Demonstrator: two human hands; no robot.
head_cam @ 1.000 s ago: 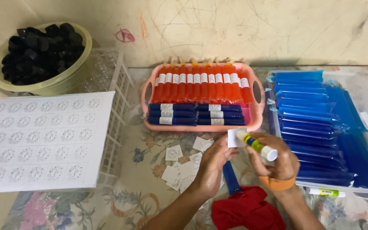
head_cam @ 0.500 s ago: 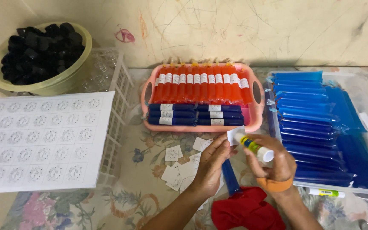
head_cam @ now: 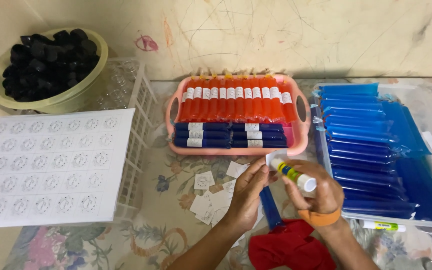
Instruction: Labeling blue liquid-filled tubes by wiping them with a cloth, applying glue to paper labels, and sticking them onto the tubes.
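The hands work in a small gap between the pink tray (head_cam: 300, 142) and the blue packs (head_cam: 376, 145). The right hand (head_cam: 316, 192) grips a glue stick (head_cam: 292, 174), its tip touching the paper label (head_cam: 274, 158) pinched by the left hand (head_cam: 248, 192).

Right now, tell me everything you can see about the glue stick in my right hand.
The glue stick is a short white tube with a yellow-green and blue band round its middle; it looks like plastic. It lies slanted, one end pointing up-left against a small white paper square pinched by the left hand, the wider white end down-right. The right hand grips it with fingers and thumb, above the flowered tablecloth. Whether a cap is on cannot be told.
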